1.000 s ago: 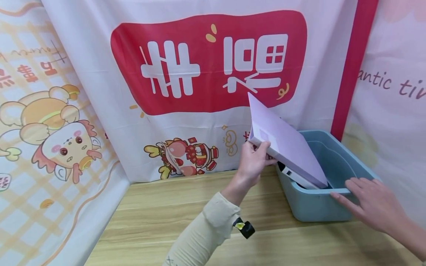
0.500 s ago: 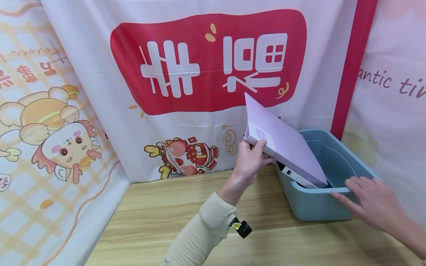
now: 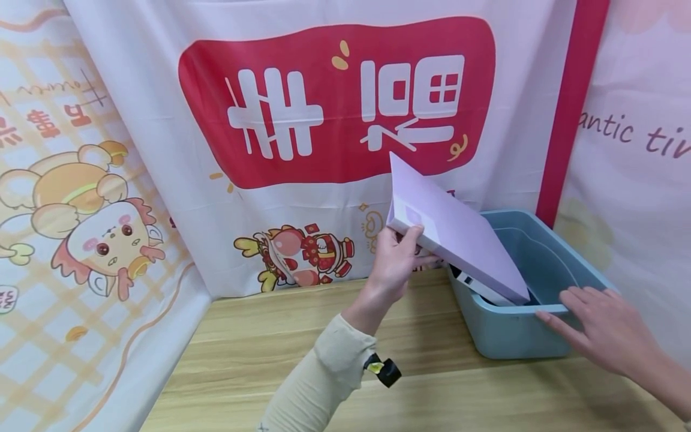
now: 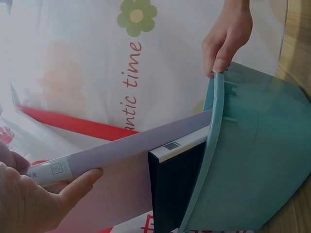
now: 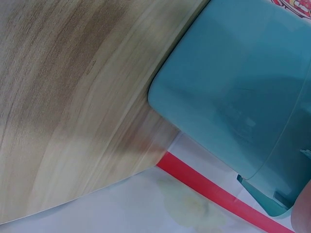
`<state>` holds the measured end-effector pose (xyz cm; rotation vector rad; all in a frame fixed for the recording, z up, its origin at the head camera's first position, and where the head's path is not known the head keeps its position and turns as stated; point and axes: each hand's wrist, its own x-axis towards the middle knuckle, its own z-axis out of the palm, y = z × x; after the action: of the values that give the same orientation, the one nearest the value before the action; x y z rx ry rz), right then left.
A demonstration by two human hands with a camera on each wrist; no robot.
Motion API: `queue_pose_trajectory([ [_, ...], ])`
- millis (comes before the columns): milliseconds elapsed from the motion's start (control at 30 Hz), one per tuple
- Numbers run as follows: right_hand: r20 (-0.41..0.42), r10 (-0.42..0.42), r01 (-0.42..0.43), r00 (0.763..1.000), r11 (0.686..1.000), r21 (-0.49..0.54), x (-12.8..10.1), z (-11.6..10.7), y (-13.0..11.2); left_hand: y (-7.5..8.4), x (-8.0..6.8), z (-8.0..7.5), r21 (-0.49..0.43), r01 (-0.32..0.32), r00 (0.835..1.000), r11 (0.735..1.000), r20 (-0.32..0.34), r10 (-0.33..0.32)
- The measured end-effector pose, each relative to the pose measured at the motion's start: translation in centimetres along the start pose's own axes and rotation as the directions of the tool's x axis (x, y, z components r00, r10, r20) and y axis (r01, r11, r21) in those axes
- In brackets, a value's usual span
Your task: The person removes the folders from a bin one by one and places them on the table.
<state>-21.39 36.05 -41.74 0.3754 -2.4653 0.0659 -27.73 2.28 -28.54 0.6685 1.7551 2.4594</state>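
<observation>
The left hand [image 3: 393,264] pinches a lilac folder [image 3: 456,225] over a half-hidden dark folder [image 4: 180,182]; the right hand [image 3: 610,324] grips the bin [image 3: 518,333].

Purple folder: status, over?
Left hand grips purple folder, tilted, lower end in blue bin. Right hand grips its rim. Dark folder close beneath, possibly in the way.

Pale wood-grain tabletop [image 3: 243,366] against white cloth [image 3: 302,204] with a red panel [image 3: 342,108], cartoon-printed cloth [image 3: 81,198] at left.
</observation>
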Motion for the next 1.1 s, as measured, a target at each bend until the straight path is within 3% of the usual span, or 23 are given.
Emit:
queue_pose_trajectory([
  [267, 0.031, 0.021, -0.021, 0.999, 1.0, 0.0, 0.0, 0.0, 0.0, 0.4, -0.2, -0.5, -0.016, -0.025, 1.0, 1.0, -0.007, 0.025],
  [567, 0.04, 0.021, -0.021, 0.999, 1.0, -0.003, 0.0, 0.3, 0.2, 0.6, 0.0, -1.0, -0.096, -0.02, 0.999, 0.995, -0.037, 0.016],
  [1100, 0.027, 0.012, -0.011, 1.0, 1.0, -0.008, 0.0, 0.2, 0.1, 0.9, -0.2, -2.4, -0.084, -0.056, 0.996, 0.995, -0.079, 0.049],
])
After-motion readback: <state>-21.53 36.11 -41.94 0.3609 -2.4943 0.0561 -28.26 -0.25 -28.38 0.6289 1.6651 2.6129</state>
